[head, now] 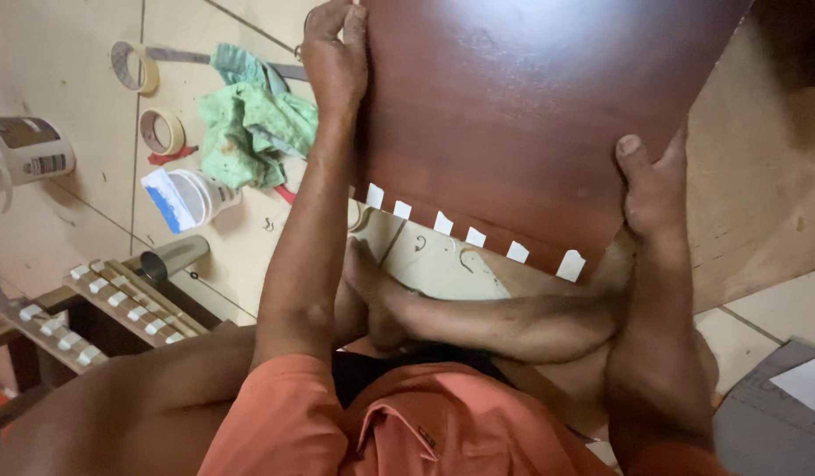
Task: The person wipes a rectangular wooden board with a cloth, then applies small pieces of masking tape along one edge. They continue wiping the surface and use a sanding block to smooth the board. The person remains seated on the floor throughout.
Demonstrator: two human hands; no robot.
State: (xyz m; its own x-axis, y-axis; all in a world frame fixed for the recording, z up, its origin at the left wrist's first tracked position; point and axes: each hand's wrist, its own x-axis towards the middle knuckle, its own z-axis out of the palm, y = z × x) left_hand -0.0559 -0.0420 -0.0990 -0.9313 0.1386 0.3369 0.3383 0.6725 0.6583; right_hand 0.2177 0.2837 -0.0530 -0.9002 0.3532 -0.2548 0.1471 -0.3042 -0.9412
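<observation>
You're holding a reddish-brown wood panel (531, 97) tilted over your lap, w/ both hands on opposite edges. Your left hand (335, 57) is curled round the far left edge near the top, fingers wrapped on the rim. Your right hand (651, 185) grips the lower right edge, thumb flat on the glossy face, fingers hidden behind. Along the panel's bottom edge runs a row of white tape tabs (474, 236), sticking out past the rim.

Handling: panel looks stiff and fairly heavy, and the polished veneer is prob. slippery, so hold by the edges, not the face. Corners could chip, and the tabs look easy to knock off, so keep fingers clear of that edge.

Around you on the floor: a green rag (253, 123), two masking tape rolls (160, 130), a small white tub (191, 198), a metal cylinder (174, 257), and at left a wooden slat frame (125, 304) also w/ white tabs. Your bare foot (372, 282) rests below the panel.
</observation>
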